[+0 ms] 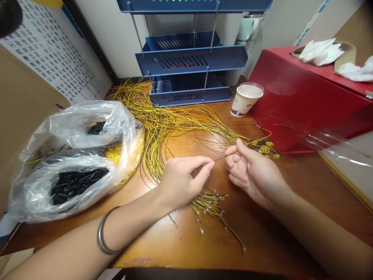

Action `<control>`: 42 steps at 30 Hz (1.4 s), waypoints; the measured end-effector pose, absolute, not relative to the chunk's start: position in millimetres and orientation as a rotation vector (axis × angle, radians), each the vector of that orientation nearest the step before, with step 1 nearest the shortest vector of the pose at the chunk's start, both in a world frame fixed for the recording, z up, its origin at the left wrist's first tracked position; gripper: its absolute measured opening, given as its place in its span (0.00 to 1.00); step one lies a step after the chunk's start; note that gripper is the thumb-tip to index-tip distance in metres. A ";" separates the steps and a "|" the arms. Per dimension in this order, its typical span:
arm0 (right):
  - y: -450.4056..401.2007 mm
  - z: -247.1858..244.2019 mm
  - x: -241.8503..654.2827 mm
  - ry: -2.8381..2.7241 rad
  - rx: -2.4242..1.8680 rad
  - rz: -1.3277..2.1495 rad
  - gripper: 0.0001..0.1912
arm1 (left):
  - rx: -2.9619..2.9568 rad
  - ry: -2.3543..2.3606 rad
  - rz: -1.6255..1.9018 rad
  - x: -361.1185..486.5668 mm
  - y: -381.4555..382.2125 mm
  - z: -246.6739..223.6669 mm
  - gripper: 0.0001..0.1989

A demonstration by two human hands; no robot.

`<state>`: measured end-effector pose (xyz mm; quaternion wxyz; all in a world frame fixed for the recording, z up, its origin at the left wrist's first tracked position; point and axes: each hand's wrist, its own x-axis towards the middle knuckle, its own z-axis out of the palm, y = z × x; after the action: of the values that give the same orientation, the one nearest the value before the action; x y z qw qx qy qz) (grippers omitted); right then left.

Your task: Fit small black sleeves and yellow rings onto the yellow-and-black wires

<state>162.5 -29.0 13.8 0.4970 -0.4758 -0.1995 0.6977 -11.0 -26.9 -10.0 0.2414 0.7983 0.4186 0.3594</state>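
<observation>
Centrally, a thin dark wire (219, 158) spans the gap between two bare hands, above the worktop (163, 249). The left hand (182, 181) pinches it between thumb and forefinger; the right hand (253, 171) grips it the same way, its other fingers curled. Such a thin wire might slip from either pinch, or kink if the hands pulled unevenly. Whether it joins the tangle is hard to tell.

Just beneath and to the near side, loose ends with clear tips (207, 210) fan out; a lowered wrist could brush and scatter them. Beyond the hands, yellow and black wires (154, 140) run from the far left to a cluster of yellow tips (264, 149) beside the right hand. Because the strands cross, a tug on one could drag others along or knot them.

Farther right stands a paper cup (246, 102), near the wires; a sweeping strand could tip it. At left, an open plastic bag (71, 212) of black parts (78, 182) could spill if the left forearm knocked it.
</observation>
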 end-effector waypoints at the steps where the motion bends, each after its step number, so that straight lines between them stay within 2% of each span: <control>1: -27.7 15.0 163.8 -0.456 -1.153 1.674 0.22 | 2.180 1.156 0.987 -10.8 -26.8 -10.0 0.09; 10: -15.8 21.0 181.0 -0.256 -1.066 1.514 0.23 | 2.167 1.250 0.891 -12.1 -27.6 -7.8 0.12; 13: -17.4 18.2 180.7 -0.322 -1.065 1.491 0.21 | 2.178 1.251 0.906 -12.2 -28.3 -7.5 0.13; 16: -19.1 15.0 180.9 -0.421 -1.030 1.303 0.16 | 2.185 1.250 0.928 -12.2 -28.2 -8.1 0.13; 19: -18.2 13.7 183.3 -0.458 -1.015 1.195 0.15 | 2.184 1.252 0.925 -12.2 -27.9 -8.8 0.13; 26: -12.6 19.0 186.2 -0.277 -1.091 1.522 0.18 | 2.162 1.284 0.917 -11.9 -28.0 -9.3 0.13; 31: -17.0 19.1 183.5 -0.431 -1.104 1.625 0.21 | 2.156 1.289 0.914 -12.0 -28.3 -7.5 0.11; 38: -9.2 15.5 190.9 -0.411 -1.057 1.555 0.22 | 2.146 1.285 0.907 -11.8 -27.8 -7.2 0.10; 42: -1.2 18.8 196.9 -0.245 -1.017 1.653 0.22 | 2.170 1.302 0.896 -11.8 -27.6 -8.8 0.11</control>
<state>196.9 -1.2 18.8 0.5587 -0.4311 -0.1040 0.7008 -11.8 -27.6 -8.8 0.2266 0.7872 0.4724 0.3252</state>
